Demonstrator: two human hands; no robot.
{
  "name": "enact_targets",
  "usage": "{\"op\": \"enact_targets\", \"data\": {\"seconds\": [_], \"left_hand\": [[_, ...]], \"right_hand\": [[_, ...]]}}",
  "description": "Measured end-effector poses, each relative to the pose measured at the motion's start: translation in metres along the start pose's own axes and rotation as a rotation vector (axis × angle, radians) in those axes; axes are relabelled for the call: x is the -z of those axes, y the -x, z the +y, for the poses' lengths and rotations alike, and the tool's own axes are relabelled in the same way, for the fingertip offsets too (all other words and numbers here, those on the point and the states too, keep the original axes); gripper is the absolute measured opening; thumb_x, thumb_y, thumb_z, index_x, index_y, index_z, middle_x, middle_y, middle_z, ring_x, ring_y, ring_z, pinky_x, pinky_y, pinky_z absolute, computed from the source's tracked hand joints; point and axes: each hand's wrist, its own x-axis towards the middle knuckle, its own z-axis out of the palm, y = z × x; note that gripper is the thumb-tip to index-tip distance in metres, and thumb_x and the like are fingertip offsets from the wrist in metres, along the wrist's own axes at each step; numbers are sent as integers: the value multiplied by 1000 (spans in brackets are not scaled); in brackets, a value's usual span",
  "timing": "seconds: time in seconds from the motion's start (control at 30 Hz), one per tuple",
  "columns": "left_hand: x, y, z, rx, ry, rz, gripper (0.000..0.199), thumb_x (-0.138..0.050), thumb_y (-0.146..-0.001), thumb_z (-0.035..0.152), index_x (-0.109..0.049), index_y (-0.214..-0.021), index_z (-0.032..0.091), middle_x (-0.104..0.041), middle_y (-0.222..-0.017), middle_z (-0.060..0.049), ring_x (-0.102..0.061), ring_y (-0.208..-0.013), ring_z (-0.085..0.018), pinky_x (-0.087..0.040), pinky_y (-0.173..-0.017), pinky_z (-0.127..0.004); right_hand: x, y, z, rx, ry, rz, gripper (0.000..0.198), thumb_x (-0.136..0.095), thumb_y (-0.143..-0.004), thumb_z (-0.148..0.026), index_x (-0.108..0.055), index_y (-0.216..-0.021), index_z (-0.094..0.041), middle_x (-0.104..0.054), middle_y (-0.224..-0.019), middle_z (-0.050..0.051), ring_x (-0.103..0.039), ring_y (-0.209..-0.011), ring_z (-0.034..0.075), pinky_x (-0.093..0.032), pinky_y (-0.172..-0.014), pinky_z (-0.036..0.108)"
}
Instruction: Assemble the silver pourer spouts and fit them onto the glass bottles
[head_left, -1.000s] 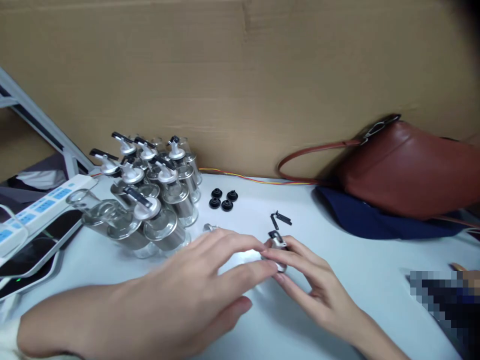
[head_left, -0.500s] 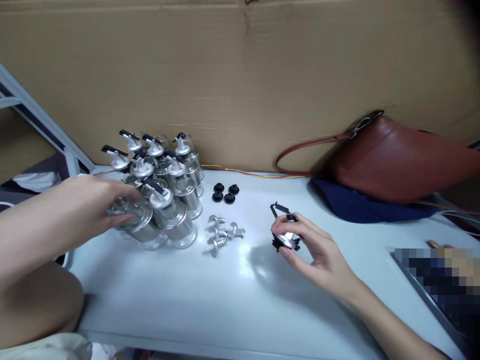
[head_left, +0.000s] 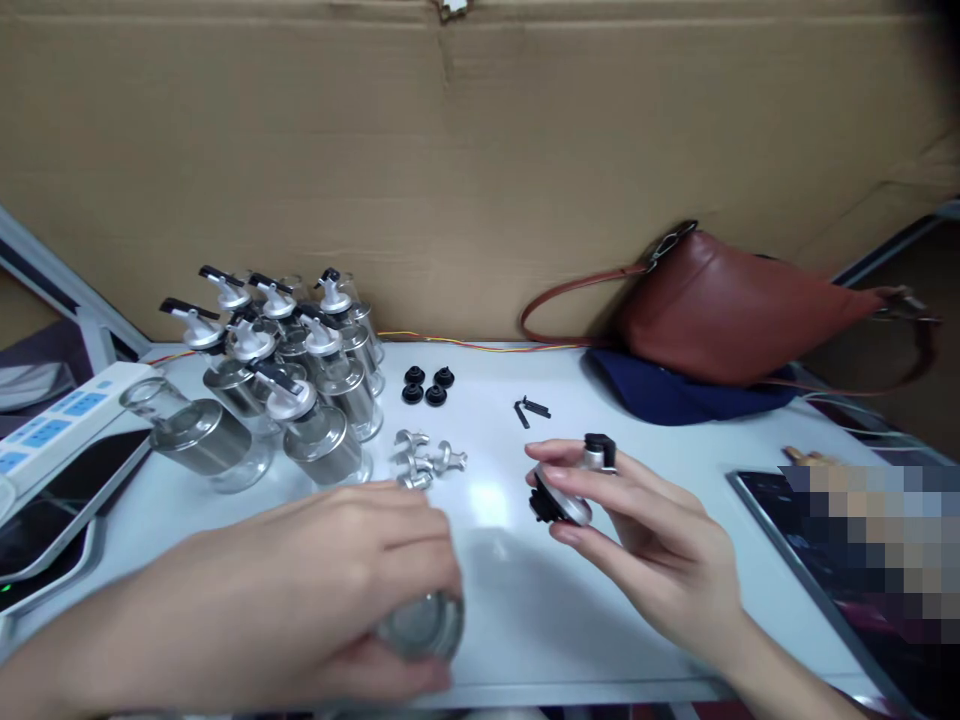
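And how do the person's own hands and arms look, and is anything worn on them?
No glove, ring or watch shows on the left hand or the right hand, whose fingers look slender. I make out no sleeve on the visible left forearm or right forearm. The left hand is blurred, so its fine details are unclear.

left grip point(head_left: 345, 585) curled knuckles-up, right grip point(head_left: 660, 540) in fingertip pinch

Power strip point(head_left: 94, 398): white with blue patches point(head_left: 46, 433); any print on it is too small to read.
Glass bottles point(head_left: 201, 438): no legible lettering or numbers.
Dark flat device point(head_left: 784, 535), right: partly pixelated, nothing readable.
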Motion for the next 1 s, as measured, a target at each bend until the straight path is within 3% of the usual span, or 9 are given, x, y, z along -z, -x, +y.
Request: {"op": "enact_targets", "data": {"seconds": [0.03, 0.1, 0.23, 0.3, 0.5, 0.67, 0.77, 0.9, 1.0], "left_hand": [[-5, -15, -3, -58, 147, -30, 8, -66, -84, 20, -64, -91, 19, -70, -93, -1, -64, -88, -14, -47, -80, -21], [-17, -38, -11, -141, 507, 1, 4, -63, -86, 20, -61, -88, 17, -72, -93, -5, -66, -86, -14, -49, -83, -24], [-45, -61, -24, -203, 805, 168, 12, -66, -81, 21, -55, -81, 16, -61, -74, 0, -56, -66, -11, -47, -67, -23], [-51, -67, -25, -208, 860, 188, 16, -68, -78, 20, -53, -79, 17, -53, -71, 3, -49, -64, -10, -44, -63, -22], [-41, -76, -26, -215, 946, -56, 19, -68, -76, 18, -50, -70, 18, -49, -69, 3, -46, -63, -10, -45, -64, -23], [-40, -75, -32, -243, 861, -78, 10, -61, -79, 20, -52, -77, 18, -53, -80, 0, -53, -77, -15, -48, -75, -28], [-39, -77, -36, -312, 835, -95, 17, -65, -75, 21, -49, -79, 19, -50, -77, 0, -51, -71, -15, -47, -69, -27], [-34, -81, -39, -406, 903, -157, 37, -73, -71, 44, -48, -79, 19, -47, -76, 0, -49, -70, -16, -46, -66, -28], [-30, -79, -38, -387, 929, -147, 51, -48, -82, 70, -47, -80, 19, -50, -82, -4, -51, -77, -19, -48, -73, -32]], "right_hand": [[2, 1, -3, 17, 4, 21, 48, -66, -84, -8, -62, -125, -33, -69, -117, 7, -68, -104, 21, -60, -80, 31], [5, 1, -12, 68, 27, 42, 52, -66, -86, -10, -58, -131, -34, -71, -115, 7, -70, -101, 23, -62, -78, 33], [7, -6, -27, 102, 86, 19, 55, -61, -90, -12, -49, -139, -35, -73, -114, 6, -69, -105, 25, -62, -80, 36], [4, -13, -30, 126, 100, -27, 53, -56, -92, -11, -49, -139, -35, -71, -117, 6, -67, -110, 24, -61, -81, 36], [-8, -30, -21, 259, 113, -154, 39, -46, -97, -13, -56, -132, -28, -71, -103, 8, -63, -106, 21, -55, -88, 40], [-11, -30, -19, 309, 109, -158, 29, -55, -94, -28, -58, -121, -20, -69, -106, 11, -62, -108, 22, -53, -91, 40], [-10, -28, -21, 313, 117, -162, 29, -62, -90, -26, -57, -117, -18, -68, -112, 12, -60, -111, 21, -52, -92, 37], [-9, -25, -20, 284, 153, -182, 35, -64, -87, -19, -55, -121, -20, -70, -107, 10, -63, -105, 21, -52, -89, 36], [-10, -24, -19, 275, 136, -167, 35, -62, -88, -18, -55, -123, -21, -70, -101, 8, -65, -96, 19, -52, -88, 36]]}}
